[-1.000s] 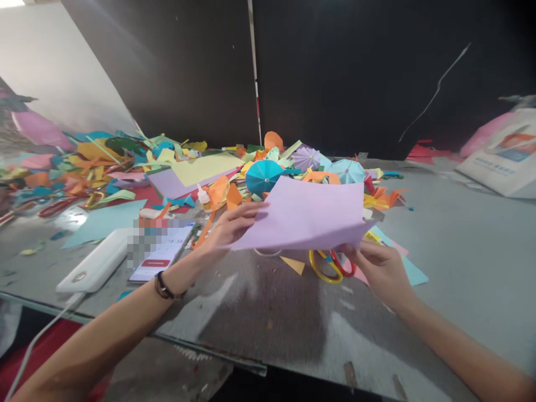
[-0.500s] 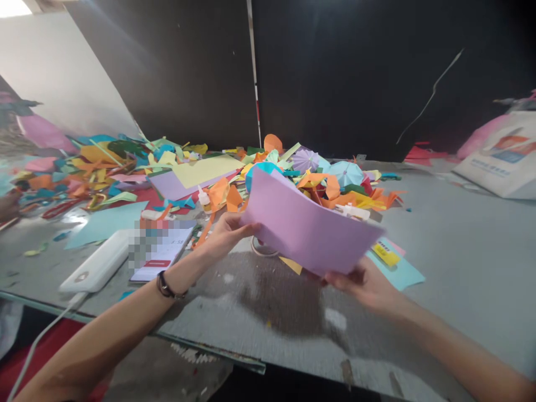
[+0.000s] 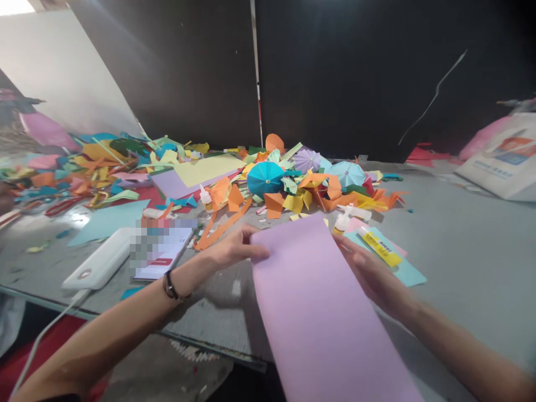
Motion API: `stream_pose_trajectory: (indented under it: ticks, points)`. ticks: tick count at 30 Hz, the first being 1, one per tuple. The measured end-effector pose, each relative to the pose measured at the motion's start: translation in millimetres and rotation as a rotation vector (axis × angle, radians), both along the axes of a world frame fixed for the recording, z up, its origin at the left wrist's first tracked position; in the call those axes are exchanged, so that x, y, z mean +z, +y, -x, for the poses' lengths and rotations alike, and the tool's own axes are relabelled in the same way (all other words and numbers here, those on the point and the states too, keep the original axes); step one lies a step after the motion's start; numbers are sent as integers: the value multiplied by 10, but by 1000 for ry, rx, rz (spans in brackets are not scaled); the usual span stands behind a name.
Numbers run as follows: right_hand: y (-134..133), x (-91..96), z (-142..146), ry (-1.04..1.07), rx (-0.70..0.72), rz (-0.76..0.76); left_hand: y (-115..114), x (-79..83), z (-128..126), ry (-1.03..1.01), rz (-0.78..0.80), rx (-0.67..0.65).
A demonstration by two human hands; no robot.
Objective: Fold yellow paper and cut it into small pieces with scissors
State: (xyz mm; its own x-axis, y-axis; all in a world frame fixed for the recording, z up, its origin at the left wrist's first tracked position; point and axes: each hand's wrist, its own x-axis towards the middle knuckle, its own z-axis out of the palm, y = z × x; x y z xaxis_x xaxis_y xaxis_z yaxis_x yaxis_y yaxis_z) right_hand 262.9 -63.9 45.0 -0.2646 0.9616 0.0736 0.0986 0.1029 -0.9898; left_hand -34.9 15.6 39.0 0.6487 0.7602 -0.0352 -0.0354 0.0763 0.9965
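A light purple sheet of paper (image 3: 322,312) hangs between my hands, its long side running down toward me past the lower picture edge. My left hand (image 3: 238,245) pinches its upper left corner, thumb on top and the other fingers behind. At the sheet's right edge is my right hand (image 3: 368,273), fingers stretched out along the edge and partly hidden; it does not visibly grip the paper. Just beyond the right hand, a yellow-labelled glue tube (image 3: 380,247) lies on a light blue paper piece (image 3: 408,272). A small white-tipped glue bottle (image 3: 342,220) stands behind the sheet.
Paper scraps and folded paper umbrellas (image 3: 265,178) are heaped along the black wall (image 3: 377,72). A phone (image 3: 167,254) and a cabled white power bank (image 3: 100,259) lie on the left. A white bag (image 3: 502,162) stands far right. Part of another person's hand (image 3: 5,201) shows far left.
The purple sheet has turned from lying crosswise to running lengthwise toward me. My right hand has shifted up from its lower edge to its right side. My left hand still pinches it.
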Motion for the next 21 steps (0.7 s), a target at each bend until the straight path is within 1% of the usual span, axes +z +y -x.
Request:
stream_pose_trajectory:
  ticks: [1, 3, 4, 5, 6, 7, 8, 9, 11, 12, 13, 14, 15, 16, 17, 18, 19, 20, 21]
  points:
    - [-24, 3, 24, 8, 80, 53, -36, 1, -30, 36, -9, -44]
    - [-69, -12, 53, 48, 221, 177, -92, -16, -92, 132, -76, -126]
    - [-85, -28, 57, 49, 249, 223, -107, -37, -122, 173, -120, -153]
    - [-95, -49, 53, 34, 246, 249, -114, -65, -150, 202, -165, -166]
    - [-99, -73, 44, 4, 214, 255, -116, -96, -175, 212, -210, -161]
    - [-96, -98, 34, -31, 169, 258, -115, -125, -197, 211, -264, -134]
    - [-90, -124, 25, -63, 125, 263, -117, -150, -217, 200, -341, -75]
    - [-81, -147, 21, -97, 86, 268, -126, -164, -234, 185, -442, 15]
    - [-65, -182, 30, -163, 27, 254, -177, -155, -266, 149, -696, 225]
    - [-62, -194, 45, -191, 13, 226, -221, -135, -285, 128, -807, 283]
    - [-64, -203, 67, -223, 3, 185, -275, -111, -308, 99, -884, 272]
    - [-72, -210, 93, -261, -4, 144, -335, -87, -338, 70, -907, 178]
    - [-83, -216, 121, -294, -11, 112, -395, -71, -374, 29, -887, 14]
    - [-97, -222, 149, -315, -15, 91, -450, -68, -415, 7, -813, -167]
    - [-113, -229, 174, -325, -17, 78, -497, -81, -460, 4, -729, -295]
    - [-129, -236, 195, -325, -21, 65, -531, -110, -504, -5, -656, -381]
    - [-144, -244, 208, -324, -30, 41, -553, -155, -544, -15, -616, -456]
    - [-158, -253, 212, -334, -52, -12, -564, -211, -577, -19, -620, -495]
    - [-170, -261, 208, -359, -81, -105, -569, -272, -601, -31, -655, -501]
